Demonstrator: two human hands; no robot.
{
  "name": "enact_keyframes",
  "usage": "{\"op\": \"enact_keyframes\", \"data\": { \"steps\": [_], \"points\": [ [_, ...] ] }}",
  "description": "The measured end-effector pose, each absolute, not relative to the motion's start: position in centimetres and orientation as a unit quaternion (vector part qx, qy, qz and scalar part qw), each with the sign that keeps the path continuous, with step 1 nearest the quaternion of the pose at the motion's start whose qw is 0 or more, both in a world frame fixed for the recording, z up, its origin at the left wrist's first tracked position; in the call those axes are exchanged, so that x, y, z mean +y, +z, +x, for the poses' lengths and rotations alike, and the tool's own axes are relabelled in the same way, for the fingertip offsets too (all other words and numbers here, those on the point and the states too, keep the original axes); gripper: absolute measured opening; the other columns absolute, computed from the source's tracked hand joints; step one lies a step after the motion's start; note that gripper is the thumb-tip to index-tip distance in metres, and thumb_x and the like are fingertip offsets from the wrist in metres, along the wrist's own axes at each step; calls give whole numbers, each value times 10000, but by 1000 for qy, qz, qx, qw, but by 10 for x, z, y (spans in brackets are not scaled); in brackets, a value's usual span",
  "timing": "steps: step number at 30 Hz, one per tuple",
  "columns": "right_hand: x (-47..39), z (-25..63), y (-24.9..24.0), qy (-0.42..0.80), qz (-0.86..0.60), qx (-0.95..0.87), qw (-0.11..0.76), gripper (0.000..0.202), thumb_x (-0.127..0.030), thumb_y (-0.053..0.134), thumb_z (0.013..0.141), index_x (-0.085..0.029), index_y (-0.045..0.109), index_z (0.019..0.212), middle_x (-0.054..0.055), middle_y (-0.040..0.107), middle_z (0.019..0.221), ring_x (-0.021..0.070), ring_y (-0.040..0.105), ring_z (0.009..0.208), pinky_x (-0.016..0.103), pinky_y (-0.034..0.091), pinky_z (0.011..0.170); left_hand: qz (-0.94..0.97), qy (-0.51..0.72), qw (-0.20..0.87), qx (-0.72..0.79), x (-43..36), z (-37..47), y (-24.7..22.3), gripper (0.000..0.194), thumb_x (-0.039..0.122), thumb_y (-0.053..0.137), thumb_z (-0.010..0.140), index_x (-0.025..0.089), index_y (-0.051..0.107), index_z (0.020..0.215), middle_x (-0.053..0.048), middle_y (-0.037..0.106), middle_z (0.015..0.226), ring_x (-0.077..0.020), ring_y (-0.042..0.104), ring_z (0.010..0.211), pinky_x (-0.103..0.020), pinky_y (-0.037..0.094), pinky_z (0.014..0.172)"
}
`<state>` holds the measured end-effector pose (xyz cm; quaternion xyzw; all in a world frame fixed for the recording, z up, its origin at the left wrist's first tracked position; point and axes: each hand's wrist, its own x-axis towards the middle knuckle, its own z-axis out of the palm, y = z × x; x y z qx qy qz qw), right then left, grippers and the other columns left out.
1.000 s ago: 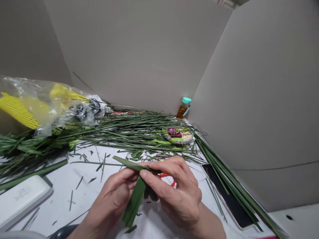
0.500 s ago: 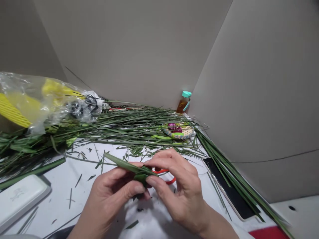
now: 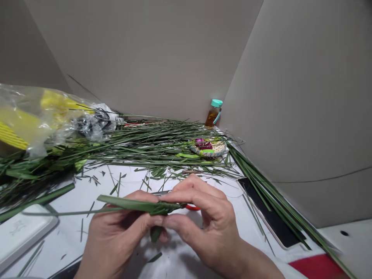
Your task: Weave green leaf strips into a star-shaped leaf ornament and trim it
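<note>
A folded, knotted green leaf strip [image 3: 136, 205] is pinched between both hands above the white table. My left hand [image 3: 116, 228] is closed on its left part, thumb in front and fingers behind. My right hand [image 3: 206, 217] grips the knotted right end between thumb and fingers. One long thin tail runs out to the left, and a short leaf end hangs below the thumbs. Behind the hands lie scissors with red handles [image 3: 192, 207], mostly hidden; part of their metal shows above the left fingers.
Long green leaves [image 3: 157, 143] cover the back of the table [image 3: 101, 182]. A small woven tray [image 3: 217, 149] holds purple pieces. Further off stands a bottle [image 3: 213, 114]. A phone [image 3: 270, 213] is at right, a white device [image 3: 26, 232] at left, and a plastic bag [image 3: 43, 124] behind it.
The leaf piece has turned nearly level, its broad end reaching further left. Both thumbs have come closer together on the knot. The whole view has shifted slightly.
</note>
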<state>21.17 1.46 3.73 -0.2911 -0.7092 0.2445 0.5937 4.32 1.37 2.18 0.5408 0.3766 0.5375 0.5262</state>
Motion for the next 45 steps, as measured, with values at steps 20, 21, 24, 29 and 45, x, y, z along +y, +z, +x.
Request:
{"op": "enact_keyframes", "data": {
  "steps": [20,21,24,29,45],
  "points": [
    [16,213,39,192,-297,-722,594,28,-91,793,841,-98,777,863,59,771,755,150,681,695,264,562,675,662,545,303,415,11,37,28,164,247,749,818,361,834,901,35,825,781,-158,723,654,-187,565,595],
    [15,213,38,180,-294,-727,595,40,-96,786,851,-113,769,882,55,776,773,151,683,701,269,567,685,661,555,295,410,11,37,27,145,243,757,818,347,829,889,28,825,811,-168,725,701,-200,567,637],
    [12,212,34,164,-271,-738,596,112,-114,771,872,-149,737,973,50,783,844,159,694,746,285,579,745,669,561,326,361,11,35,25,163,213,719,867,351,805,876,32,806,844,-188,714,805,-254,560,764],
    [8,210,27,340,-306,-658,598,443,-204,872,788,-244,641,1163,-6,741,905,141,677,757,257,580,745,655,561,364,353,8,35,23,123,301,694,906,335,791,839,9,783,784,-229,711,795,-314,582,733],
    [15,210,32,204,-275,-709,616,71,-211,799,871,-161,749,868,43,770,765,159,699,695,292,571,679,641,585,293,402,3,33,16,272,262,769,837,451,800,1031,77,782,1011,-176,666,938,-210,551,812]
  ]
}}
